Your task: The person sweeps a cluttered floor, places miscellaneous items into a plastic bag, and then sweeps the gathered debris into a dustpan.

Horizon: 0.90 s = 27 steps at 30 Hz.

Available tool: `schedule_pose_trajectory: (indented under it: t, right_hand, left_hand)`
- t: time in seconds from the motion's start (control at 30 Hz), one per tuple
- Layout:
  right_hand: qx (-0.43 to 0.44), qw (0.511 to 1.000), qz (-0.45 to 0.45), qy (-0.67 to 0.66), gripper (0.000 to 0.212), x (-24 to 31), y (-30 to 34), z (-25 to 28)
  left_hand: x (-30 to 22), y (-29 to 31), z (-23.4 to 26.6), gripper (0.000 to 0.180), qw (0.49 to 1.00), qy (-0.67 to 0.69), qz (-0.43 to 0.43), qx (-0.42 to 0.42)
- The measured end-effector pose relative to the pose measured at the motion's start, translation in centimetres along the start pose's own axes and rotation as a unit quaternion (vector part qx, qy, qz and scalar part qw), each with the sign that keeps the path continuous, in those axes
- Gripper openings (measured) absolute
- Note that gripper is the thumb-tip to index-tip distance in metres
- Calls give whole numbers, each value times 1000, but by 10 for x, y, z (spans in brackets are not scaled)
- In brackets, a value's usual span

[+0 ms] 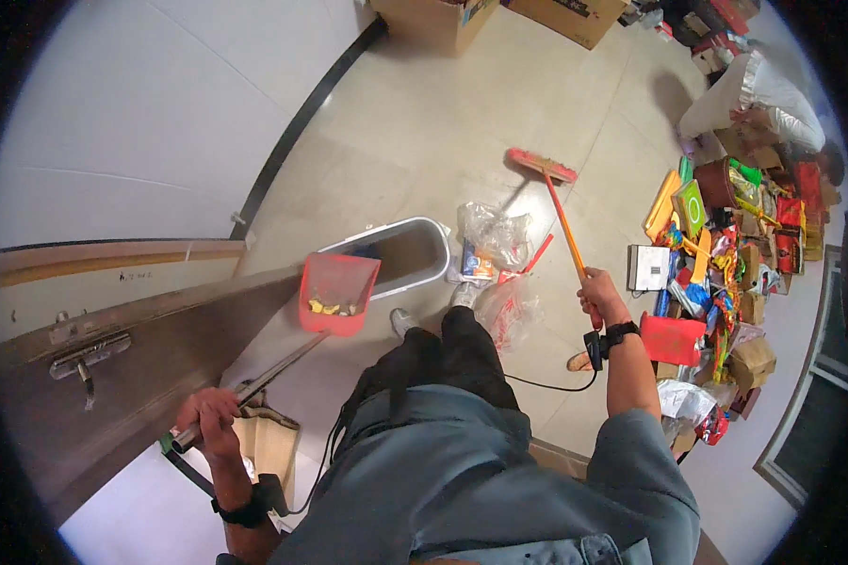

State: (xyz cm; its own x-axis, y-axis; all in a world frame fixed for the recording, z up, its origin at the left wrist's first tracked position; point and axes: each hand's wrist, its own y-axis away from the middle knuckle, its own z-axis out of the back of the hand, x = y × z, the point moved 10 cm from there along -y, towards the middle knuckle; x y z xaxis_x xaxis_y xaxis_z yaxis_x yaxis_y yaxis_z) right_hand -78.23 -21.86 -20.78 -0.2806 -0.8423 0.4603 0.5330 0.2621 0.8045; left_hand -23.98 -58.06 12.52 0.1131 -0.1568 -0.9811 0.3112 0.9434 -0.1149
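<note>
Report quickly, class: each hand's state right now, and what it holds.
Left hand: closed, holding the dustpan handle.
Right hand: closed, holding the broom handle.

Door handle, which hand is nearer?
Left. Your left hand, gripping the dustpan pole, shows below and right of the door handle; your right hand, on the broom, is farther right.

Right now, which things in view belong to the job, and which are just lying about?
In use:
red plastic dustpan, left hand
orange-handled broom, right hand
probably white-rimmed oblong bin

Lying about:
crumpled clear plastic bags
white square box
brown cardboard boxes
</note>
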Motion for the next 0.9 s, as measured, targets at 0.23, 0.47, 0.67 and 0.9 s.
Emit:
schedule_pose_trajectory:
  t: [0.23,0.47,0.67,0.9]
  right_hand:
    - [40,984,-10,175,15,-122,74,-45]
    - [93,984,-154,11,43,-134,231,-67]
    - [41,996,-76,-25,42,-143,200,-65]
    - [31,991,-109,-71,31,-128,108,-72]
  left_hand:
    - [28,15,16,24,999,10,34,-13]
    - [68,25,38,26,995,85,56,1]
    - [50,25,40,26,998,49,34,0]
    - [44,42,60,27,998,45,43,-13]
